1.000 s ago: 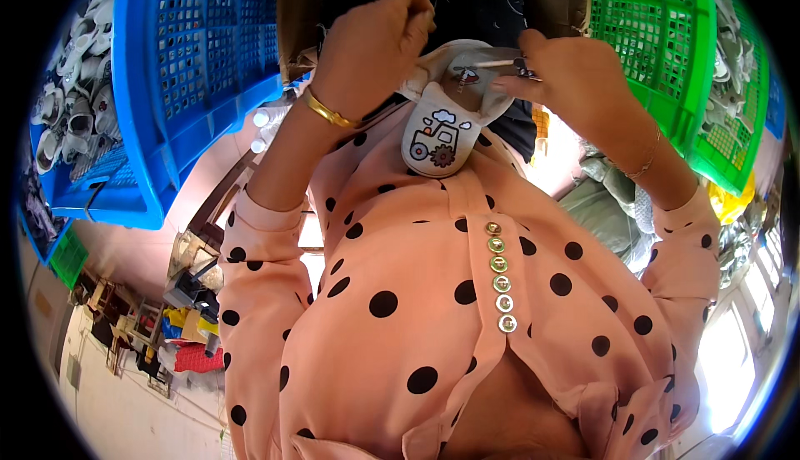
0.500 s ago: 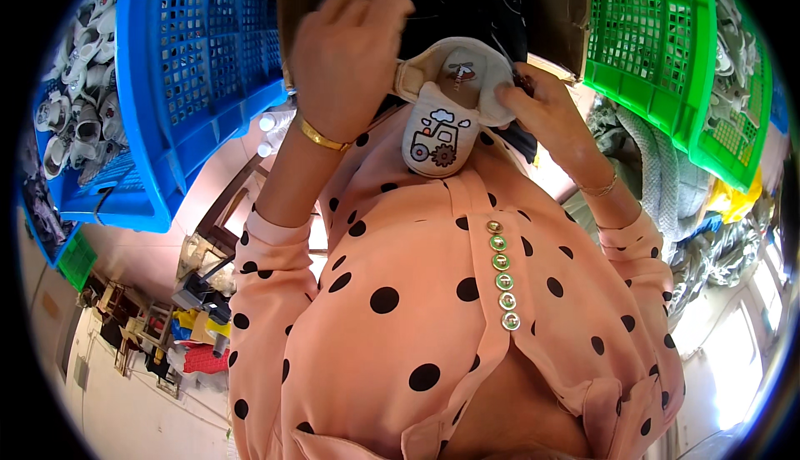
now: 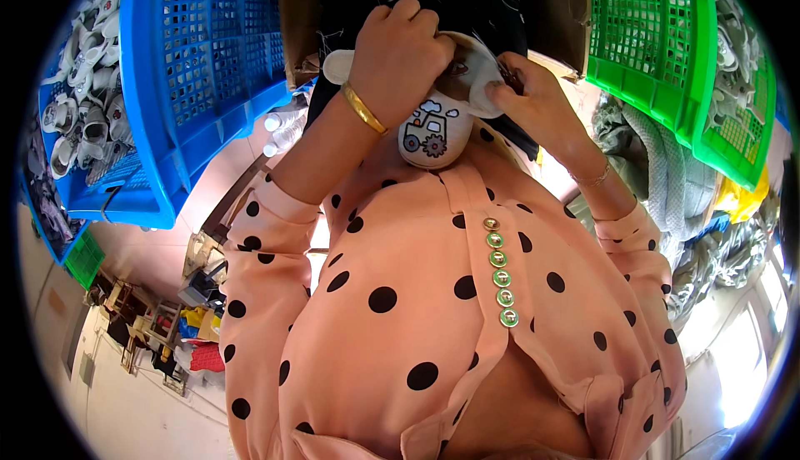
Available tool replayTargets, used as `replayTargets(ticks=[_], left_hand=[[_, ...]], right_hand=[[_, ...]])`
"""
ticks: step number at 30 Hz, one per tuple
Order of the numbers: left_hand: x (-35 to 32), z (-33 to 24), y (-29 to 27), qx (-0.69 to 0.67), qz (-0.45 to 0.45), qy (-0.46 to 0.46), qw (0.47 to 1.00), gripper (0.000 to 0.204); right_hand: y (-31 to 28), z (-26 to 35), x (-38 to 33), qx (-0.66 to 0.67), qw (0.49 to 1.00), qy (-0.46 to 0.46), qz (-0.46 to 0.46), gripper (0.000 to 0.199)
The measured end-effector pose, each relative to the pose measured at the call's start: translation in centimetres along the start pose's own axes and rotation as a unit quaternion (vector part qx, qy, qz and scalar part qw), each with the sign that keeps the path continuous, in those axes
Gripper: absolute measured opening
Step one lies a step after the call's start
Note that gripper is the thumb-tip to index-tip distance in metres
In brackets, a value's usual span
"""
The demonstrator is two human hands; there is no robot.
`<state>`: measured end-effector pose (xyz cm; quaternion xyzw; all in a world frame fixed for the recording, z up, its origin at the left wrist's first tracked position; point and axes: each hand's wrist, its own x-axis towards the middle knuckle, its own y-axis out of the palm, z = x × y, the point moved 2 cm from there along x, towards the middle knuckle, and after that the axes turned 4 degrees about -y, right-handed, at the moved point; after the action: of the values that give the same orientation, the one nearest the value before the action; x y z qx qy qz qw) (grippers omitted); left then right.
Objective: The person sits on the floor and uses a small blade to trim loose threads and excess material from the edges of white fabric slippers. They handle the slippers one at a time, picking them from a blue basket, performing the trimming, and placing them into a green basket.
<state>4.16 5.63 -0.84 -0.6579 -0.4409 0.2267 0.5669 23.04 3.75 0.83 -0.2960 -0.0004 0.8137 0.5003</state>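
A small white baby shoe with a stitched tractor and clouds on its toe hangs in front of my chest. My left hand is closed at the shoe's opening, fingers curled at the inner edge. A pale strap sticks out on the far side of that hand. My right hand grips the heel side, thumb on the rim. Something small and dark shows between its fingers, too hidden to name. The insole is mostly covered by my left hand.
At left stands a blue plastic crate with many small pale shoes beyond its wall. A green crate holding more shoes is at right. Black cloth with loose threads covers my lap. Grey fabric lies below the green crate.
My left hand has come down and right from beside the shoe onto its opening, and its fingers are now closed there. The strap has swung out left. My right hand keeps its hold.
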Motion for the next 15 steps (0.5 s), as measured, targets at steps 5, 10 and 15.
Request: replayTargets(ticks=[5, 10, 15], left_hand=[[0.4, 2.0, -0.5, -0.187, 0.034, -0.004, 0.982, 0.011], [-0.1, 2.7, -5.3, -0.304, -0.032, -0.162, 0.938, 0.013], [0.4, -2.2, -7.3, -0.166, 0.108, 0.057, 0.978, 0.017]], right_hand=[[0.2, -0.1, 0.1, 0.015, 1.0, 0.003, -0.019, 0.025], [-0.3, 1.4, -0.5, 0.03, 0.999, -0.012, -0.038, 0.027], [-1.1, 2.5, -0.6, -0.157, 0.981, -0.088, -0.067, 0.029]])
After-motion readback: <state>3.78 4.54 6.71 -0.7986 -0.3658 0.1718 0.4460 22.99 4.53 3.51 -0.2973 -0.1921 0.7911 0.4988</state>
